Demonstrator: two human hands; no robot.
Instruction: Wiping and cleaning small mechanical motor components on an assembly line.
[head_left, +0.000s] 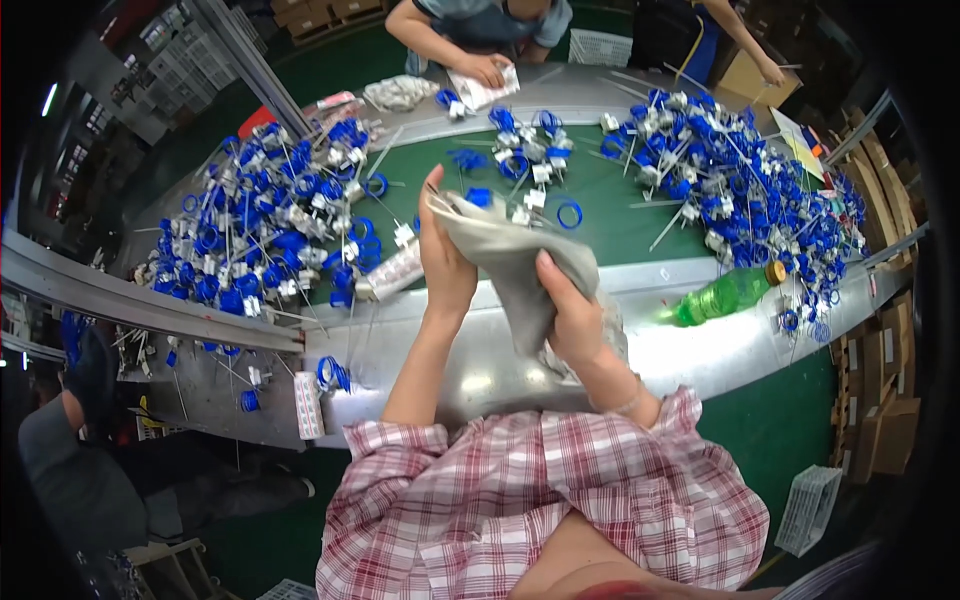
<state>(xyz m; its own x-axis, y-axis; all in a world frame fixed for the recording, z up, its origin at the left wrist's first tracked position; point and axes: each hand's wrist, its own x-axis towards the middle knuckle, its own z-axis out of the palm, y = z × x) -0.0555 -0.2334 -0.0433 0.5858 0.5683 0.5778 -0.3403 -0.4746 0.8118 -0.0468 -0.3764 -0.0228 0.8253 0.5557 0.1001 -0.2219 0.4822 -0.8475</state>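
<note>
A grey cloth [520, 265], loosely folded and partly blurred, is held up above the near metal edge of the table. My right hand [577, 318] grips its right side, with the thumb lying over the fabric. On the other side my left hand [449, 265] holds the cloth's left edge, one finger pointing upward and the rest mostly hidden by the fabric. Beyond the cloth lie several blue cable rings with white connectors [515, 165]. Close to my left wrist is a white printed strip or box [393, 272]. Below my right hand, pale crumpled material [612, 335] is partly covered.
Large heaps of blue and white cable pieces lie left [265, 225] and right [735, 175]. A green bottle [728, 296] lies on its side at the right. Across the table a person's hand [485, 70] rests on a white packet [487, 90]. A metal post [250, 60] rises at the left.
</note>
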